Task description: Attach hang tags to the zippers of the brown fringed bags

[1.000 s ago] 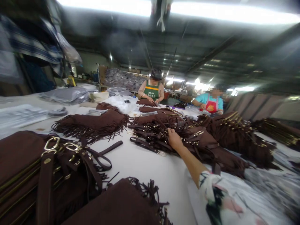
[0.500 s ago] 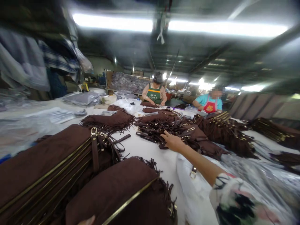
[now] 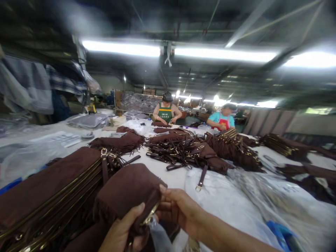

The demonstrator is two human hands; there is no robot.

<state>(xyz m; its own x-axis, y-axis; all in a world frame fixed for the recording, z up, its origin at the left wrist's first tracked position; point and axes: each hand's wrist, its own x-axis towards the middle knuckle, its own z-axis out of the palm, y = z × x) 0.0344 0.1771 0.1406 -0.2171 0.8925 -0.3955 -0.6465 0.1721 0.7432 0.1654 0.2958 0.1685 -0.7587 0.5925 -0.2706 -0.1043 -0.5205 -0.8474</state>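
A dark brown fringed bag [image 3: 128,187] with a gold zipper is lifted up in front of me. My left hand [image 3: 124,227] grips its lower part, thumb on top. At its right corner my right hand [image 3: 181,210] is closed, thumb and fingers pinching the edge near the zipper end. A piece of clear plastic [image 3: 159,232] hangs below the zipper between my hands. On the left lies a stack of similar brown bags [image 3: 52,189] with gold zippers. Beyond my hands is a heap of brown straps [image 3: 173,152] with gold buckles.
A loose strap [image 3: 202,178] lies on white plastic sheeting [image 3: 223,199] to the right. More brown bags [image 3: 233,150] are piled farther right. Clear bags [image 3: 34,154] cover the table's left side. Two co-workers, one in a green apron [image 3: 166,113], one in a red apron [image 3: 224,123], stand across the table.
My right hand has come back from the strap heap to the bag's corner. The bag is now raised and turned, and my left hand has come further into view holding it.
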